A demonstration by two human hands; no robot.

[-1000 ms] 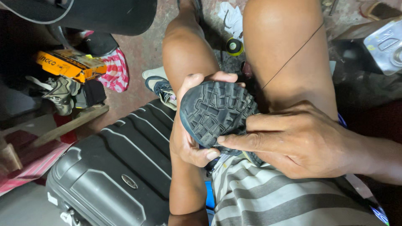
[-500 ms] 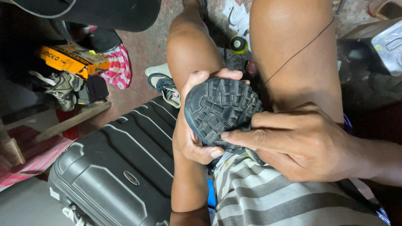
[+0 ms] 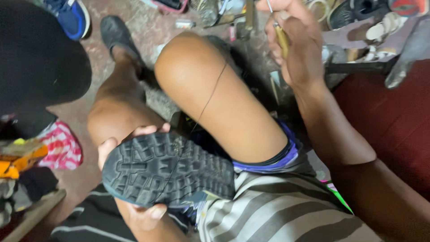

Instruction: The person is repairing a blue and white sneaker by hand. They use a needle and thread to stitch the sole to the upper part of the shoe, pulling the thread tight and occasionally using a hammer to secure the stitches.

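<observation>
the left hand (image 3: 134, 179) clamped a dark sneaker (image 3: 168, 168) sole-up against the lap beside the raised knee (image 3: 188, 67), steadying it for stitching. the right hand (image 3: 291, 40) was closed on a wooden-handled awl (image 3: 281, 36), drawing a dark thread (image 3: 210, 96) taut over the knee; no container showed.

A blue sneaker (image 3: 71, 13) lies at the upper left of the frame. A red-and-white checked cloth (image 3: 60, 145) sits at the left edge, above a yellow box (image 3: 20, 159). White sandals (image 3: 387, 27) occupy the upper right, over the red floor (image 3: 394, 121).
</observation>
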